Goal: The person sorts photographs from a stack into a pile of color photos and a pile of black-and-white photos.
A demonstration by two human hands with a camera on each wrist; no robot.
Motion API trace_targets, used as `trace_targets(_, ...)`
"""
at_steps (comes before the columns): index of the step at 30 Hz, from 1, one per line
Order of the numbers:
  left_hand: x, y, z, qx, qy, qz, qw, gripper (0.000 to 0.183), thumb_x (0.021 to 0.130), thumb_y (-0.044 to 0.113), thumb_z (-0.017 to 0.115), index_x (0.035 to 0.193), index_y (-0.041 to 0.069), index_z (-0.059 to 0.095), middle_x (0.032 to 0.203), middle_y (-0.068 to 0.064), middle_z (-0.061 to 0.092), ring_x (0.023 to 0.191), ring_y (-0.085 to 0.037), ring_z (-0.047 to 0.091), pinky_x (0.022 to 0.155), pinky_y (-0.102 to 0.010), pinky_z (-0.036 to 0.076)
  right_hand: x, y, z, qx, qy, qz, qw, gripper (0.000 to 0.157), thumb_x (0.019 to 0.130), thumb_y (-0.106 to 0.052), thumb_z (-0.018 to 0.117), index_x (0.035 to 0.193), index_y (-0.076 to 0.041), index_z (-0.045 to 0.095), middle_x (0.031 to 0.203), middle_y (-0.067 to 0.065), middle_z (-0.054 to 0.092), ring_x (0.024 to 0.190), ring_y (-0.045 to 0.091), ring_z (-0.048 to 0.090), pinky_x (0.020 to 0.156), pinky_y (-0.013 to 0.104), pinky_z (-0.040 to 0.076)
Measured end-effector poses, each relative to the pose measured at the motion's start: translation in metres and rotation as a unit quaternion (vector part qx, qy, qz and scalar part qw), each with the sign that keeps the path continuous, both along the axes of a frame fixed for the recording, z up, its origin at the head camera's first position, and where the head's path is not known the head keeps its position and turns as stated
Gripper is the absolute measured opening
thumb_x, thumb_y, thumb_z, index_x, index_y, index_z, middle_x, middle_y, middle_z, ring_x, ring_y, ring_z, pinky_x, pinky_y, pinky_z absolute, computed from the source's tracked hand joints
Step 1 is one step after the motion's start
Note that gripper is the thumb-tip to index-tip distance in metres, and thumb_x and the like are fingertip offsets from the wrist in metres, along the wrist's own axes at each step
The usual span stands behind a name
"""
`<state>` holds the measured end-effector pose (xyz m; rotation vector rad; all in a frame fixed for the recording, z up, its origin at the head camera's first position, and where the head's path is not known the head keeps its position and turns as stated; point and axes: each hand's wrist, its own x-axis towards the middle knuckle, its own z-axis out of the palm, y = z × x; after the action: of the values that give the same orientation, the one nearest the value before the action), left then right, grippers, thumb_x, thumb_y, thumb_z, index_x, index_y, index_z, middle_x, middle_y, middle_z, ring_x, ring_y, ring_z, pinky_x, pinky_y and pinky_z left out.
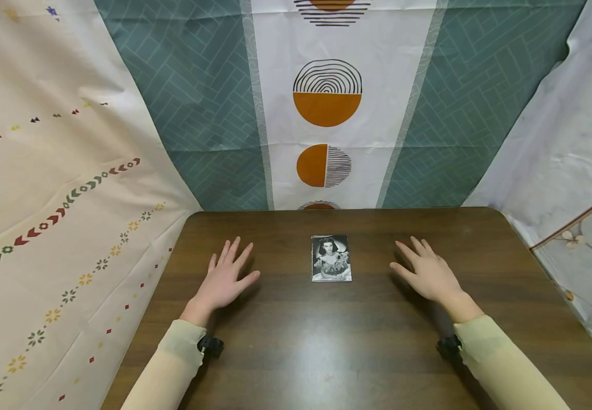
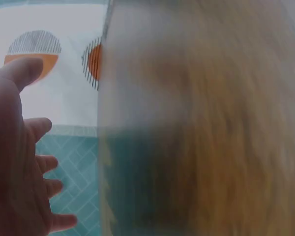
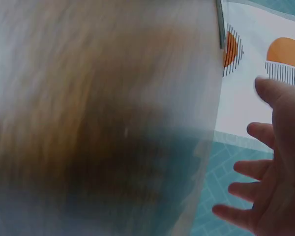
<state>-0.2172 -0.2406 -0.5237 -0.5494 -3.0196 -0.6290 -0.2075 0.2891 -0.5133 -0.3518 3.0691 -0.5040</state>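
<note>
A small black-and-white photo card [image 1: 331, 259] lies on the brown wooden table [image 1: 275, 330], showing a figure in a ruffled light dress. To its left is my left hand [image 1: 225, 279], palm down with fingers spread, holding nothing. On the other side of the card my right hand [image 1: 428, 272] is spread in the same way, also holding nothing. Both hands are apart from the card. In the left wrist view the left hand [image 2: 14, 147] shows its thumb and fingers stretched out. The right wrist view has the right hand [image 3: 280, 162] with its fingers extended too.
Behind the table's far edge hangs a teal and white cloth [image 1: 326, 136] with orange half-circles. A cream patterned cloth [image 1: 70, 228] borders the left side, and a white floral cloth [image 1: 572, 171] the right. Each wrist wears a black strap device [image 1: 211, 345].
</note>
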Motion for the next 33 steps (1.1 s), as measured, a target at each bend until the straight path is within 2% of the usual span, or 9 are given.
trace_targets(5,-0.001,0.014,0.004,0.076,-0.026,0.009,0.9967,0.079,0.107,0.06,0.055,0.169,0.015,0.034,0.173,-0.019,0.027,0.157,-0.043,0.029,0.118,-0.072,0.028,-0.003,-0.01,-0.001,-0.094,0.015,-0.008,0.995,0.064,0.11,-0.042,0.06,0.161,-0.005,0.047,0.161,0.029,0.044,0.146,0.052,0.042,0.113,0.071,0.036)
trace_targets(10,-0.004,0.036,0.007,0.172,-0.033,0.02,0.9844,0.062,0.11,0.042,0.06,0.158,0.004,0.051,0.148,-0.019,0.058,0.131,-0.038,0.059,0.107,-0.059,0.048,-0.007,-0.027,-0.001,-0.214,0.006,-0.035,0.976,0.051,0.109,-0.035,0.063,0.15,-0.005,0.059,0.14,0.021,0.066,0.126,0.043,0.063,0.103,0.06,0.05)
trace_targets(13,-0.007,0.056,0.007,0.238,-0.046,0.038,0.9695,0.046,0.109,0.03,0.064,0.144,0.002,0.063,0.124,-0.014,0.07,0.107,-0.03,0.068,0.09,-0.047,0.057,-0.009,-0.042,-0.001,-0.276,-0.026,-0.055,0.959,0.047,0.108,-0.033,0.066,0.146,-0.005,0.063,0.13,0.016,0.071,0.118,0.036,0.067,0.094,0.048,0.054)
trace_targets(16,-0.009,0.08,0.007,0.3,-0.084,0.061,0.9482,0.035,0.107,0.025,0.066,0.133,0.001,0.069,0.106,-0.009,0.071,0.088,-0.029,0.068,0.074,-0.039,0.057,-0.013,-0.059,-0.006,-0.319,-0.064,-0.067,0.943,0.044,0.106,-0.029,0.068,0.142,-0.003,0.064,0.125,0.016,0.071,0.111,0.032,0.067,0.085,0.038,0.054)
trace_targets(20,-0.012,0.11,0.003,0.36,-0.138,0.085,0.9187,0.027,0.103,0.022,0.069,0.121,0.002,0.07,0.097,-0.011,0.07,0.075,-0.029,0.068,0.063,-0.035,0.056,-0.018,-0.081,-0.014,-0.352,-0.106,-0.071,0.927,0.041,0.103,-0.022,0.072,0.136,0.001,0.064,0.123,0.017,0.07,0.106,0.029,0.067,0.079,0.033,0.054)
trace_targets(23,-0.015,0.129,-0.005,0.38,-0.162,0.101,0.905,0.024,0.1,0.02,0.072,0.116,0.003,0.068,0.093,-0.013,0.07,0.068,-0.024,0.068,0.059,-0.032,0.054,-0.021,-0.095,-0.018,-0.368,-0.119,-0.075,0.919,0.039,0.101,-0.018,0.075,0.132,0.003,0.064,0.121,0.019,0.07,0.107,0.031,0.067,0.08,0.033,0.055)
trace_targets(25,-0.017,0.138,-0.01,0.387,-0.173,0.109,0.8991,0.024,0.098,0.018,0.072,0.115,0.002,0.067,0.089,-0.013,0.07,0.063,-0.02,0.066,0.056,-0.03,0.052,-0.022,-0.103,-0.02,-0.376,-0.121,-0.082,0.915,0.039,0.099,-0.017,0.076,0.13,0.005,0.064,0.12,0.02,0.07,0.109,0.032,0.067,0.084,0.035,0.055)
trace_targets(28,-0.019,0.149,-0.015,0.394,-0.187,0.118,0.8923,0.026,0.096,0.015,0.074,0.116,0.0,0.065,0.082,-0.01,0.067,0.057,-0.017,0.063,0.051,-0.027,0.049,-0.024,-0.112,-0.023,-0.372,-0.12,-0.103,0.915,0.04,0.098,-0.017,0.078,0.129,0.004,0.065,0.12,0.019,0.07,0.111,0.033,0.065,0.09,0.039,0.054)
trace_targets(33,-0.02,0.162,-0.019,0.403,-0.2,0.124,0.8845,0.029,0.095,0.011,0.075,0.118,-0.002,0.064,0.075,-0.008,0.064,0.048,-0.014,0.059,0.046,-0.026,0.048,-0.026,-0.121,-0.026,-0.312,-0.114,-0.128,0.934,0.042,0.097,-0.025,0.079,0.129,-0.001,0.067,0.12,0.014,0.069,0.108,0.031,0.065,0.092,0.046,0.053)
